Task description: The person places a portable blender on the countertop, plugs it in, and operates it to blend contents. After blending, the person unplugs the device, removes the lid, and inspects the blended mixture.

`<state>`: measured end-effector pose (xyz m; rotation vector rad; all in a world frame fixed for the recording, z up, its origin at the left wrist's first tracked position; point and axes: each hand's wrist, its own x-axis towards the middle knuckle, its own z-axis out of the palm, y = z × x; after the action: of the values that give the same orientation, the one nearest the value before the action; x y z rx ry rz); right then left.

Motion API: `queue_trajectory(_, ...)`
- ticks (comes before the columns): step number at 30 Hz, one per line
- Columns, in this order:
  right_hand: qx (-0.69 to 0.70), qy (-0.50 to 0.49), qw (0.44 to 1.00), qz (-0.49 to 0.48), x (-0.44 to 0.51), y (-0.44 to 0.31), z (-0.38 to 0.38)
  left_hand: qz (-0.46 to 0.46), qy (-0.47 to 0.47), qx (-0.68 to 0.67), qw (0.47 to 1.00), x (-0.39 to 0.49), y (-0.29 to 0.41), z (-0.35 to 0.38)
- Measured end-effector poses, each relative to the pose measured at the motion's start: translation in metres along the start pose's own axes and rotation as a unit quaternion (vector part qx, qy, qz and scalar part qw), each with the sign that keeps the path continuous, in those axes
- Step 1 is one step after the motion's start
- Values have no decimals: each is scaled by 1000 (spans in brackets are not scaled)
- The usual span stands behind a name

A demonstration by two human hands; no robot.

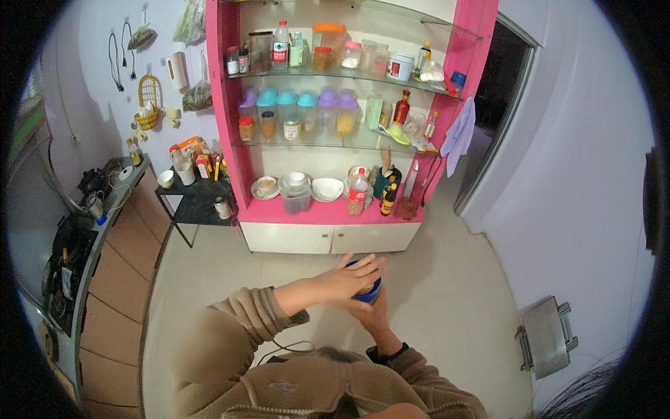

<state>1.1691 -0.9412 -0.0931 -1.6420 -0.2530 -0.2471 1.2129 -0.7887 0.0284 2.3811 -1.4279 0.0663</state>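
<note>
In front of my chest I hold a round blue-rimmed container [370, 296], with the shelf unit beyond it. My left hand [340, 285] reaches across its top, fingers over the far side and thumb along the near side. From below and the right, my right hand [376, 316] supports it, its fingers mostly hidden behind the container and my left hand. Something pale shows inside the blue rim, but my fingers cover most of it, so I cannot tell what it is.
A pink shelf unit [328, 216] ahead bears jars, bottles and bowls on glass shelves. To the left are a black side table [201, 209] and a counter [112, 209] with a gas stove [68, 277]. A folded wall seat [547, 338] is at right, beyond a doorway [484, 105].
</note>
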Motion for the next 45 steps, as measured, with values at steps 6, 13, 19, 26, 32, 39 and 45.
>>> queue_trajectory(6,22,18,1000,1,-4,-10,-2,23,-63,44,997,0,3,-1)
queue_trajectory(13,-81,-28,996,4,-7,0,-16,107,-106,-1,989,3,-10,-11)
queue_trajectory(19,-112,-54,992,-8,-4,-4,-50,-54,-146,-14,988,39,20,-17)
queue_trajectory(26,-69,-67,995,-21,-3,-2,-82,-113,-122,5,986,64,46,-7)
queue_trajectory(32,-78,-51,995,-32,-6,9,-102,-2,-137,41,990,82,42,9)
queue_trajectory(39,-51,-38,997,-35,1,11,-117,-171,-152,94,969,104,70,11)
queue_trajectory(45,-96,-14,991,-93,-2,24,-121,-365,-187,62,910,118,82,23)
